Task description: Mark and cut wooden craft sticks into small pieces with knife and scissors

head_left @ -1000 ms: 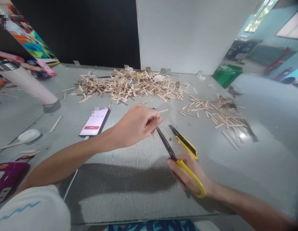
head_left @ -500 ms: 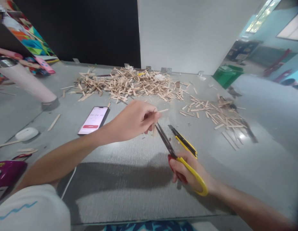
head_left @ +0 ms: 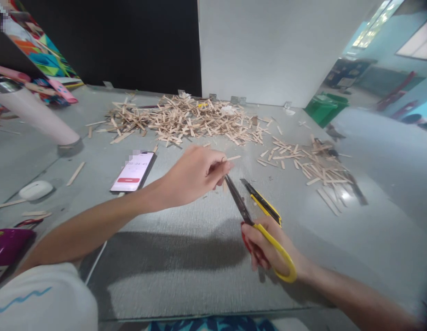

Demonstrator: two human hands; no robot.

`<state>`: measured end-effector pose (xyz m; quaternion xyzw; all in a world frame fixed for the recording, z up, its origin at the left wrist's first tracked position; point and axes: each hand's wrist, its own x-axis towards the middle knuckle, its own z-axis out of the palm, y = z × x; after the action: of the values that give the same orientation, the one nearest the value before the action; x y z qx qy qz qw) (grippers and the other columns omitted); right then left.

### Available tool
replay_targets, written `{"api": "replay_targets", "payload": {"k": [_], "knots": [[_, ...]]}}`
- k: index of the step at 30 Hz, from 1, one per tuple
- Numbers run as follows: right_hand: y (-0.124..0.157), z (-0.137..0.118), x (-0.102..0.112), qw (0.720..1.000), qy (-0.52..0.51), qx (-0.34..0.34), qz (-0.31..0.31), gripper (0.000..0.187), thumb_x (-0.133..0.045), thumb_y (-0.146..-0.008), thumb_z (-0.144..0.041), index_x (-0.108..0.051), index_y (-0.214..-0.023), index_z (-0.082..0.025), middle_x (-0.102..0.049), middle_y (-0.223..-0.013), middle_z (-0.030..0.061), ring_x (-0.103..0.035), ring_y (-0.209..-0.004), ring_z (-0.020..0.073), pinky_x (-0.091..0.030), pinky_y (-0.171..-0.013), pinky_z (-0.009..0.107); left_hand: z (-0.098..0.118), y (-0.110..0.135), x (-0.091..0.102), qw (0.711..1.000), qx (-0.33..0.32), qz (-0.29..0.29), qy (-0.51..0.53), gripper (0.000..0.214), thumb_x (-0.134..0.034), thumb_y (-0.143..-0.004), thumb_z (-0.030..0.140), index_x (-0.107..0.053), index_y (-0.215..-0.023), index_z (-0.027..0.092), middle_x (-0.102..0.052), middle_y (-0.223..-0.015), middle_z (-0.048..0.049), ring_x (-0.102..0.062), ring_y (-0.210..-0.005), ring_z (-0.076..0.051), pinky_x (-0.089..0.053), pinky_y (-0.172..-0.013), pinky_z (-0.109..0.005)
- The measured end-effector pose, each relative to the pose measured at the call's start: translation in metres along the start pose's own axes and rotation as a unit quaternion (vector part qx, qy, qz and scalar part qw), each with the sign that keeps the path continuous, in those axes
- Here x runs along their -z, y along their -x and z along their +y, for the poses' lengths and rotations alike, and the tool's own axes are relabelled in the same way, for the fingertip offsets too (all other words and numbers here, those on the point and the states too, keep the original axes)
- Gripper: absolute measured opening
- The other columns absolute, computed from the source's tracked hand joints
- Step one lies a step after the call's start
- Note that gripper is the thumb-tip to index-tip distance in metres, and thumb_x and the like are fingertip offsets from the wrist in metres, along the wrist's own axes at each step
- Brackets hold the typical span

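My left hand (head_left: 199, 174) is closed, thumb and fingers pinched on a small piece of wooden stick (head_left: 225, 186) whose end shows below the fingertips. Most of that piece is hidden by the hand. My right hand (head_left: 274, 246) grips scissors (head_left: 241, 202) with one yellow and one red handle. Their blades look nearly together, with the tips right at my left fingertips. A pale stick piece (head_left: 234, 157) shows just beyond the left fingers; whether they touch it I cannot tell. Beside the blades lies a yellow and black box cutter (head_left: 263, 202).
A large heap of cut stick pieces (head_left: 186, 120) lies at the back, and a smaller pile (head_left: 320, 168) to the right. On the left are a phone (head_left: 133, 172), a white earbud case (head_left: 36, 190), a pale bottle (head_left: 41, 115) and a purple power strip (head_left: 9, 248).
The scissor blades have come closer together. The stick end under my left fingers has shifted slightly right. Both hands stay in nearly the same place.
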<state>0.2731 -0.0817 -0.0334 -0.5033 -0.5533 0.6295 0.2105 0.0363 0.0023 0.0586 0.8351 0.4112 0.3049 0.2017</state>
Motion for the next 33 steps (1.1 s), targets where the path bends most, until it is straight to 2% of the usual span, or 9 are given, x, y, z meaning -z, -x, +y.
{"api": "replay_targets", "payload": {"k": [6,14,19,27,30,33], "knots": [[-0.001,0.003,-0.004,1.0,-0.004,0.014,0.021,0.067,-0.068,-0.089,-0.079,-0.048,-0.058,-0.023,-0.041,-0.042,-0.0079,-0.049,-0.034,0.0093,-0.049,-0.039,0.02,0.001,0.002,-0.003,1.0,0.009,0.01,0.007,0.045,-0.057,-0.108,0.024,-0.067,-0.064,0.018,-0.071,-0.056,0.0026,-0.063,-0.046,-0.009,-0.041,-0.05,-0.022],[0.0,-0.001,-0.007,0.999,0.011,0.027,0.024,0.068,-0.07,-0.088,-0.078,-0.045,-0.056,-0.024,-0.04,-0.042,-0.0069,-0.045,-0.034,0.0096,-0.045,-0.034,0.02,0.002,0.001,-0.004,0.999,0.022,-0.006,0.038,0.046,-0.056,-0.109,0.023,-0.062,-0.063,0.018,-0.072,-0.057,0.0018,-0.065,-0.046,-0.009,-0.044,-0.048,-0.02],[0.002,-0.002,-0.005,0.998,0.051,0.034,0.03,0.068,-0.067,-0.092,-0.076,-0.043,-0.054,-0.024,-0.041,-0.042,-0.0054,-0.049,-0.033,0.0102,-0.039,-0.032,0.019,0.001,0.0,0.002,0.998,0.005,-0.025,0.054,0.044,-0.058,-0.108,0.021,-0.062,-0.064,0.018,-0.071,-0.055,0.0028,-0.065,-0.046,-0.008,-0.044,-0.049,-0.019],[0.003,-0.001,-0.006,0.999,0.027,0.005,0.021,0.072,-0.07,-0.088,-0.08,-0.045,-0.05,-0.024,-0.042,-0.04,-0.0042,-0.046,-0.03,0.0105,-0.037,-0.029,0.02,-0.007,0.0,-0.001,0.996,-0.064,-0.022,-0.058,0.043,-0.056,-0.109,0.023,-0.058,-0.067,0.018,-0.074,-0.06,0.0028,-0.062,-0.047,-0.008,-0.039,-0.053,-0.023],[0.001,0.002,-0.004,1.0,0.011,0.001,-0.003,0.07,-0.071,-0.089,-0.076,-0.045,-0.05,-0.024,-0.04,-0.038,-0.005,-0.046,-0.031,0.0101,-0.042,-0.034,0.021,-0.008,-0.001,0.001,0.997,-0.044,-0.03,-0.057,0.043,-0.055,-0.109,0.023,-0.056,-0.066,0.019,-0.074,-0.06,0.0019,-0.062,-0.047,-0.009,-0.04,-0.053,-0.024],[-0.001,0.004,-0.003,1.0,-0.006,0.018,0.004,0.067,-0.074,-0.088,-0.075,-0.046,-0.055,-0.024,-0.039,-0.04,-0.0077,-0.044,-0.034,0.0089,-0.052,-0.044,0.024,-0.007,-0.004,0.005,0.998,0.008,-0.054,0.015,0.045,-0.056,-0.107,0.023,-0.055,-0.063,0.019,-0.072,-0.058,0.0013,-0.063,-0.045,-0.009,-0.043,-0.048,-0.021]]}}
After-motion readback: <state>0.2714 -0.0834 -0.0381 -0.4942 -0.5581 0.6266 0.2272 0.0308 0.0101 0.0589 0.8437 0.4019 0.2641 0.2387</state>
